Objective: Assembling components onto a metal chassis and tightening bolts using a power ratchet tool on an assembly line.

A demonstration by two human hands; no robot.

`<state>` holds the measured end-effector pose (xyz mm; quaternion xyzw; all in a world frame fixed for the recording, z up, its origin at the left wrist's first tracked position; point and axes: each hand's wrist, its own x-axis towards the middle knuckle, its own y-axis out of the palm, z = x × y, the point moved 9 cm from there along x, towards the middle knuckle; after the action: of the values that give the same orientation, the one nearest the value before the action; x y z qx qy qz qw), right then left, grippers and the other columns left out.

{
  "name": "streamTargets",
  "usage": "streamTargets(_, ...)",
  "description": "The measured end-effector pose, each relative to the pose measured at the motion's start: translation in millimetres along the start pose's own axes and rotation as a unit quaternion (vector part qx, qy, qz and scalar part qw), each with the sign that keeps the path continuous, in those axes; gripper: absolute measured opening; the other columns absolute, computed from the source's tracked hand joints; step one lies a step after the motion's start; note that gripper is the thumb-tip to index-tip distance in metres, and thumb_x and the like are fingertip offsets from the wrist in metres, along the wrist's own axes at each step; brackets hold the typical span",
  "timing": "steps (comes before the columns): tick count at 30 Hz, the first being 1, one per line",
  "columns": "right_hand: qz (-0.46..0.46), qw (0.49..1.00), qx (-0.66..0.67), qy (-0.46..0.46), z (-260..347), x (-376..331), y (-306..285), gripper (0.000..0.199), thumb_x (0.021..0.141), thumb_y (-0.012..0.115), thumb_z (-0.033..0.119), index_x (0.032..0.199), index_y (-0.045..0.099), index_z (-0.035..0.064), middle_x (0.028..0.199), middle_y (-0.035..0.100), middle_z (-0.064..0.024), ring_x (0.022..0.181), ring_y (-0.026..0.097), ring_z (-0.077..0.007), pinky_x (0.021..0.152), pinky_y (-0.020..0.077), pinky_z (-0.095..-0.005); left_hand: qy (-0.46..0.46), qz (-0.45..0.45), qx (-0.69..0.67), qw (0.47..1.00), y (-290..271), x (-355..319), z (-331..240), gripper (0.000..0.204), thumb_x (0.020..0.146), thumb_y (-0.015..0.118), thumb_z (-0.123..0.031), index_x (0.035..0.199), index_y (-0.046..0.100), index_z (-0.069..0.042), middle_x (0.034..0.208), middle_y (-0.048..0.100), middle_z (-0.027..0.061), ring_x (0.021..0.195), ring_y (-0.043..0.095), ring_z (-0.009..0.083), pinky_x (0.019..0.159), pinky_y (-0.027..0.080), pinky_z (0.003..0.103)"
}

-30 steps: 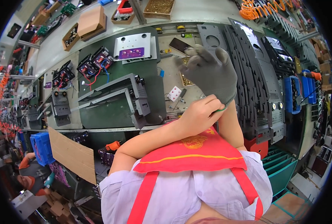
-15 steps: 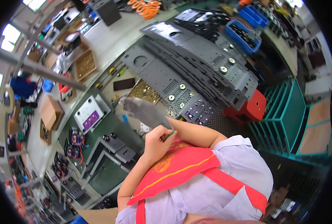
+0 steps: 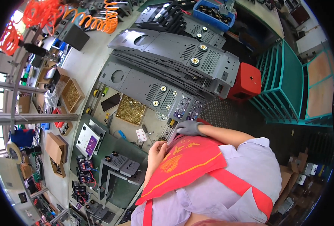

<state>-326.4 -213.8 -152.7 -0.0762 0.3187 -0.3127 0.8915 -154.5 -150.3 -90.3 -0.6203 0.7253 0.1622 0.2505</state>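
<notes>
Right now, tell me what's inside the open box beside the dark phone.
The box holds many small gold-coloured parts, too small to identify. Whatever lies beneath them is covered and cannot be seen.

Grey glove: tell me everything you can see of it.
The grey glove covers the person's right hand, ending around the wrist, where the bare forearm begins. It looks like plain, close-fitting fabric. Its fingers point toward the picture's left, seemingly bent, too small to tell apart clearly. In the picture it sits just above the red apron; whether the two touch is unclear. A pale strip shows by its finger ends, but whether it is gripped cannot be told.
</notes>
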Motion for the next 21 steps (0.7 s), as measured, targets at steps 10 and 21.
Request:
streamTargets(10,0.017,0.926,-0.179,0.331,-278.8,-196.5,-280.6,0.04,0.086,0.055,0.037,0.108,0.067,0.0063,0.115,0.064,-0.015,0.105,0.062,-0.0309,0.09,0.0491,-0.0397,-0.038,-0.022,-0.018,0.999,106.5,41.7,22.3,0.02,0.094,0.06,-0.014,0.105,0.062,0.002,0.084,0.067,0.0042,0.073,0.059,0.007,0.067,0.048,0.023)
streamTargets(21,-0.365,0.805,0.46,-0.085,-297.3,-52.8,-722.0,0.048,0.092,0.057,0.025,0.136,0.045,0.0099,0.104,0.055,0.0006,0.081,0.051,-0.0107,0.074,0.0455,-0.0233,-0.181,-0.084,0.191,0.961,297.2,81.0,47.5,0.032,0.085,0.06,-0.025,0.103,0.065,-0.001,0.095,0.065,0.0194,0.094,0.063,0.0323,0.082,0.049,0.037)
